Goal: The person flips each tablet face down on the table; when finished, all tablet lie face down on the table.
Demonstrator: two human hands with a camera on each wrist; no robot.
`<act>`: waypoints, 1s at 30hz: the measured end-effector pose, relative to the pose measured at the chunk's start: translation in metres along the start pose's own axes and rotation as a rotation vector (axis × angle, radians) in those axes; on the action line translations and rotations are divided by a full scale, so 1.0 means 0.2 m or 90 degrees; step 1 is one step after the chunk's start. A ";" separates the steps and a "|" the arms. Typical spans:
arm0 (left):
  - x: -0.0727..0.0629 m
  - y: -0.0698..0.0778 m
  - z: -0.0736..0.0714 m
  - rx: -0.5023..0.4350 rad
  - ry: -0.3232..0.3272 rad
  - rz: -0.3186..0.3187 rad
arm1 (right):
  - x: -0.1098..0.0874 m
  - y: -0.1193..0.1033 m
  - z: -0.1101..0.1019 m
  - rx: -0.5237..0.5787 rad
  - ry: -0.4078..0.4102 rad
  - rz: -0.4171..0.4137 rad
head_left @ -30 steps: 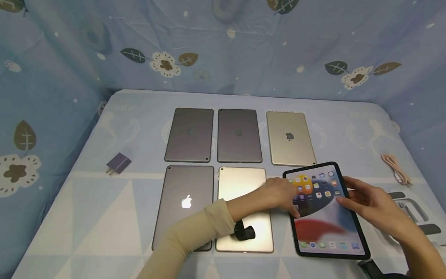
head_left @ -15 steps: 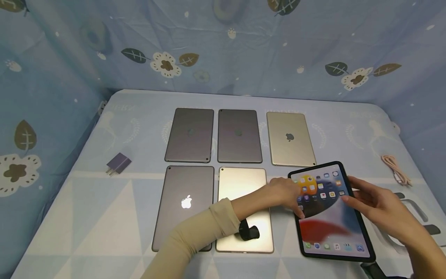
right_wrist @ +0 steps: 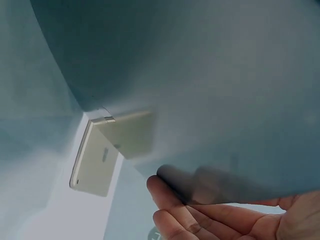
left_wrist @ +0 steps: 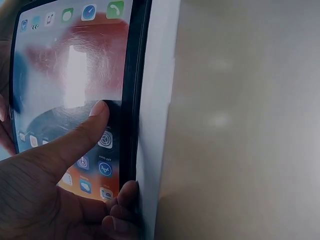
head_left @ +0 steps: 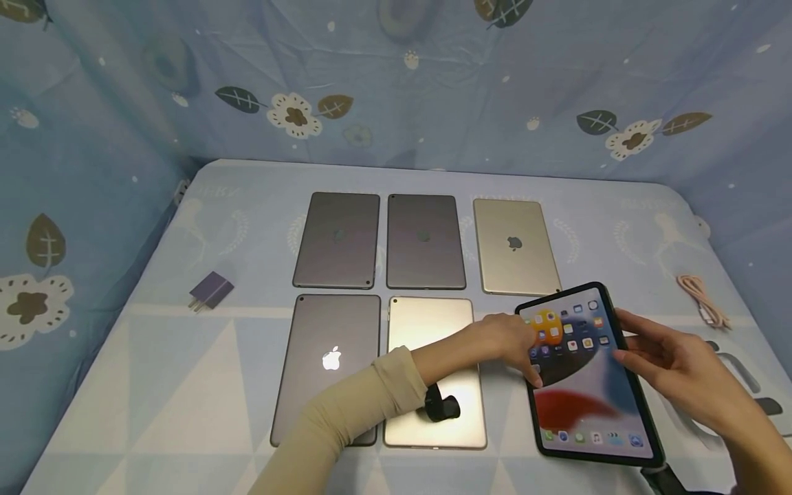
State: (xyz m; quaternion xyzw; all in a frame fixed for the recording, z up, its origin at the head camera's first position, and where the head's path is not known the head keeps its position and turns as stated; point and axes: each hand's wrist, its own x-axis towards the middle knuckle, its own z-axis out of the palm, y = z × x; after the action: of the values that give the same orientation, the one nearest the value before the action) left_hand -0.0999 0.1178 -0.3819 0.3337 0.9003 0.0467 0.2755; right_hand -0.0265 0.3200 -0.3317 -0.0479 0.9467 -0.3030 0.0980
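Observation:
A tablet [head_left: 594,412] in a black case, its lit screen showing app icons, is tilted with its top edge up at the table's right front. My left hand [head_left: 504,340] grips its left edge; in the left wrist view the thumb [left_wrist: 82,132] lies on the screen and the fingers curl at the edge. My right hand [head_left: 680,368] holds the right edge, thumb at the screen's border. The right wrist view shows the fingers [right_wrist: 170,210] against the tablet's smooth back [right_wrist: 215,110]. Below my left forearm lies a gold tablet [head_left: 427,326], face down.
More face-down tablets lie in rows: a grey one [head_left: 322,330], two dark grey ones [head_left: 337,237] [head_left: 425,240] and a gold one [head_left: 513,244]. A purple charger plug [head_left: 212,290] lies left, a pink cable [head_left: 704,300] right. Behind hangs a blue patterned cloth [head_left: 433,82].
Both hands have shifted the tablet a little to the right, and its top edge now sits slightly higher. The tablets lying on the table have not moved.

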 end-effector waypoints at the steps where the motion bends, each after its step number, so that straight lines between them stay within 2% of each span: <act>1: 0.00 0.00 0.00 0.000 -0.001 0.002 | 0.00 0.00 0.00 -0.003 0.005 -0.003; 15: 0.03 0.00 -0.02 0.018 -0.027 0.018 | -0.02 -0.03 0.00 0.007 0.020 -0.008; 18: 0.02 0.00 -0.03 0.011 -0.045 0.043 | -0.02 -0.04 0.00 0.020 0.027 -0.021; 22: 0.00 -0.03 -0.06 -0.073 -0.089 0.091 | -0.02 -0.07 0.02 0.038 0.042 -0.058; 24: 0.00 -0.04 -0.08 -0.132 -0.104 0.101 | -0.03 -0.08 0.03 0.039 0.047 -0.069; 26: -0.01 -0.05 -0.10 -0.170 -0.104 0.106 | -0.03 -0.09 0.04 0.041 0.050 -0.071; 30: -0.04 -0.05 -0.14 -0.192 -0.084 0.130 | -0.02 -0.10 0.05 0.051 0.045 -0.070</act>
State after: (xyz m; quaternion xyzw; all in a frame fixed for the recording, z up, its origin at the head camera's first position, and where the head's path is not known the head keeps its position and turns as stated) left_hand -0.1157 0.1076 -0.3563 0.3807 0.8246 0.1868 0.3745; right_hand -0.0193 0.2981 -0.3270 -0.0856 0.9327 -0.3468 0.0497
